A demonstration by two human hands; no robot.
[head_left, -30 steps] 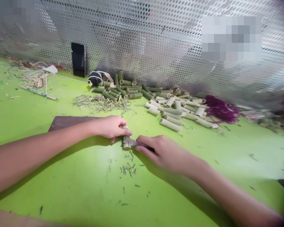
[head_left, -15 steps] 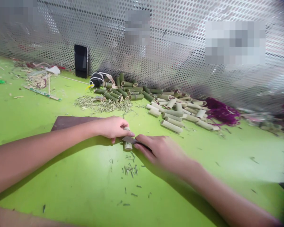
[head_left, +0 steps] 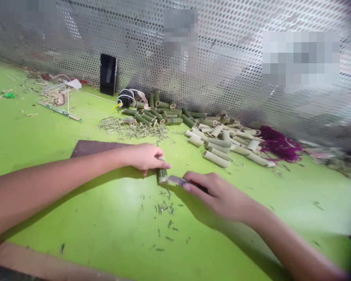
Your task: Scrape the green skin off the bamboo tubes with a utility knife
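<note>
My left hand (head_left: 149,157) is closed on a short bamboo tube (head_left: 163,176), its near end pointing toward me. Green skin shows along the tube, with a paler band at the near end. In my right hand (head_left: 215,192) is a knife (head_left: 175,180), gripped by its dark handle. The blade points left, just beside the tube's near end; whether it touches cannot be made out. Dark green shavings (head_left: 165,208) lie scattered on the green table (head_left: 105,226) below the tube. A brown board (head_left: 96,147) sits partly behind my left forearm.
Green and pale bamboo tubes (head_left: 218,157) are piled along the perforated metal wall (head_left: 228,74). Thin slivers (head_left: 134,128) lie before them. A phone (head_left: 108,75) leans on the wall beside a black object (head_left: 125,98) wrapped in white cord. Purple strands (head_left: 280,144) lie right.
The knife in my right hand has moved right, off the top of the tube. More of the tube's green side now shows. My left hand keeps its hold; the whole view has shifted slightly.
</note>
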